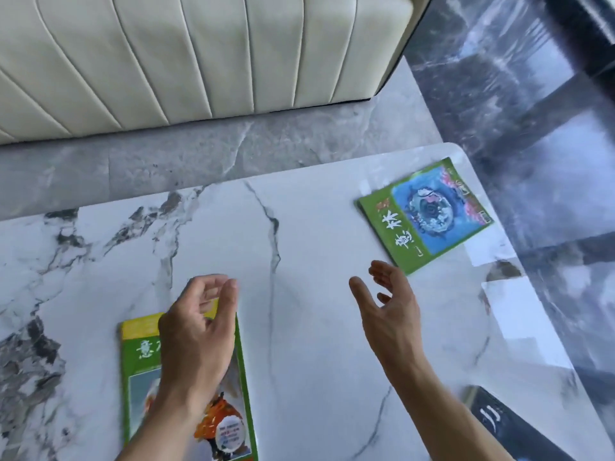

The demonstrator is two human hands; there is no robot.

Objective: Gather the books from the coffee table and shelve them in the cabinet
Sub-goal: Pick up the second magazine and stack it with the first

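A green book with a blue picture (424, 216) lies flat near the far right corner of the white marble coffee table (299, 227). Another green book with a yellow top band (143, 347) lies flat at the near left. My left hand (196, 331) hovers over this book's top edge, fingers curled and apart, holding nothing. My right hand (389, 311) is open, palm facing left, just short of the blue-picture book's near corner and not touching it. A dark book (506, 424) shows at the bottom right, partly hidden by my right forearm.
A cream ribbed sofa (199, 54) stands beyond the table's far edge, with a strip of grey marble floor (233, 154) between them. Dark glossy floor (532, 94) runs along the table's right edge. The cabinet is not in view.
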